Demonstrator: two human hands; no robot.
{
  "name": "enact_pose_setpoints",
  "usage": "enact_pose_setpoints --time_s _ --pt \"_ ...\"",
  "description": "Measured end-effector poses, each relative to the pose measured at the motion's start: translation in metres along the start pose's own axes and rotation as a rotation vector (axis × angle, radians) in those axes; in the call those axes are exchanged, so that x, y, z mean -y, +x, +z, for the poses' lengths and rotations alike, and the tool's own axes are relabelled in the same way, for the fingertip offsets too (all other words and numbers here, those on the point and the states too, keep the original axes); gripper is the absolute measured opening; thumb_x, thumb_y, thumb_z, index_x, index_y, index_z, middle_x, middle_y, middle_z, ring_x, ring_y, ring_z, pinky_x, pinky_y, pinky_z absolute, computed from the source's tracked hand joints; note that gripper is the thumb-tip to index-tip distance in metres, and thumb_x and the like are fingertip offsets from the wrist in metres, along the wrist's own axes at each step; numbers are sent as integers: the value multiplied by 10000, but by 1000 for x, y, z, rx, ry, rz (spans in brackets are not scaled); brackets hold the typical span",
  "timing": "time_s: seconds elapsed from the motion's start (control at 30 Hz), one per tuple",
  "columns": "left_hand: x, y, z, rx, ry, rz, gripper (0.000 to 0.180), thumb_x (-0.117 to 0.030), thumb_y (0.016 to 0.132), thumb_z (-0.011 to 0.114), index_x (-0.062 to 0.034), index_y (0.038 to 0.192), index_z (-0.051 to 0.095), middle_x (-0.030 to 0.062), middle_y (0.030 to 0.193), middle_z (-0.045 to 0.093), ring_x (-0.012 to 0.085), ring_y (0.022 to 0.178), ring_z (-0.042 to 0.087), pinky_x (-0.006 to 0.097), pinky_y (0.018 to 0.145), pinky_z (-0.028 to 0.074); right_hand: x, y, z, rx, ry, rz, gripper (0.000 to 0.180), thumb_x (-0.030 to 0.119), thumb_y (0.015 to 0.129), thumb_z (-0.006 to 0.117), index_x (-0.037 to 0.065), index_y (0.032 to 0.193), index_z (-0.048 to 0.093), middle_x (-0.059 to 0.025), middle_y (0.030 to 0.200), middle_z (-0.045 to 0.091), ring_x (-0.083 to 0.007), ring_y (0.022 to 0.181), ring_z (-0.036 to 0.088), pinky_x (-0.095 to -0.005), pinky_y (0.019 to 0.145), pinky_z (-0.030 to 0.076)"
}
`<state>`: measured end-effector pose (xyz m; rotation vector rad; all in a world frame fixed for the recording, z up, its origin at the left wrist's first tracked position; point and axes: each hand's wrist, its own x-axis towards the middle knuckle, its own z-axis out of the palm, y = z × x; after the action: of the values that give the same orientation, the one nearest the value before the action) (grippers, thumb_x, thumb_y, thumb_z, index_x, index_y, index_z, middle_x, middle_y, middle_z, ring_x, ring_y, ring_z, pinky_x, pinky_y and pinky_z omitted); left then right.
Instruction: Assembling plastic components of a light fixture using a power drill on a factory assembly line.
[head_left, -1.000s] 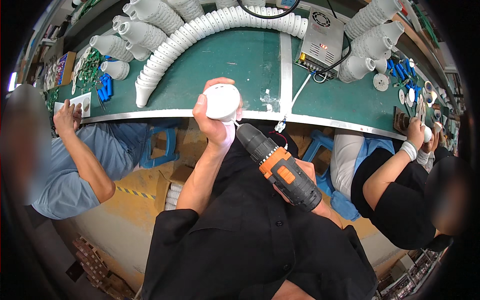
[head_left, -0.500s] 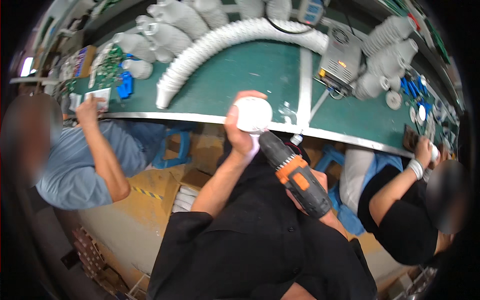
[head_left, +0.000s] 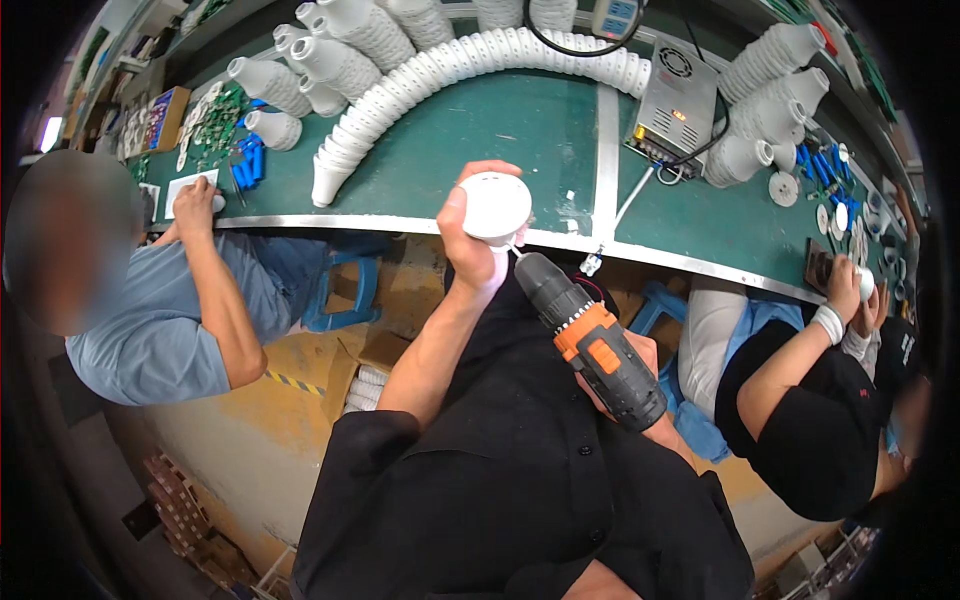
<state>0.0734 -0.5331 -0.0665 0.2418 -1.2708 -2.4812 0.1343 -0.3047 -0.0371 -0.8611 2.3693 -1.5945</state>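
A round white plastic housing (head_left: 497, 207) with a flat, disc-like face sits in my left hand (head_left: 465, 240), whose fingers and thumb wrap its side just above the bench's front edge. My right hand (head_left: 645, 358) grips a black and orange cordless drill (head_left: 595, 345); most of that hand is hidden behind the tool. The drill slants up to the left, and its thin bit reaches the lower right rim of the housing. Whether the bit touches the rim I cannot tell.
On the green bench (head_left: 460, 130) lies a long curved row of nested white cups (head_left: 370, 115). A metal power supply (head_left: 675, 105) stands to its right, beside white stacks (head_left: 770, 100). People work at left (head_left: 170, 330) and right (head_left: 800, 420). A blue stool (head_left: 345, 290) stands below.
The housing and my left hand have shifted slightly up and left. A small gap with the thin bit now shows between chuck and housing. At left, the other person's hand has moved.
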Motion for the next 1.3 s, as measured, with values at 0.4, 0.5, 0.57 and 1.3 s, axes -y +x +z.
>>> enact_pose_setpoints --time_s 0.4,0.5,0.57,1.3 --pt "-20 11 -17 -49 -253 -198 644 -574 968 325 1 1129 568 100 668 550 184 522 493 299 447 384 0 -17 -5 9 -62 -40 242 34 738 775 48 957 672 -87 837 678 -285 722 686 -344 671 537" --pt "-24 16 -20 -32 -367 -266 710 -649 968 346 2 1162 553 103 739 555 186 596 505 292 492 395 -8 -29 1 -220 -43 -43 311 90 704 822 47 974 672 -112 914 701 -303 787 696 -380 705 534" --pt "-34 12 -24 -61 -419 -296 733 -673 966 355 3 1179 543 106 776 558 186 625 507 287 512 399 -12 -44 -4 -136 -35 176 315 99 711 831 62 983 677 -96 916 704 -290 822 696 -391 748 526" --pt "-238 110 -205 -312 1937 264 588 -193 706 829 -54 1230 602 202 1112 630 408 1036 633 469 893 510 -23 21 -25 -116 1026 121 723 275 841 695 -52 1428 430 -32 634 511 -173 577 575 -414 818 518"
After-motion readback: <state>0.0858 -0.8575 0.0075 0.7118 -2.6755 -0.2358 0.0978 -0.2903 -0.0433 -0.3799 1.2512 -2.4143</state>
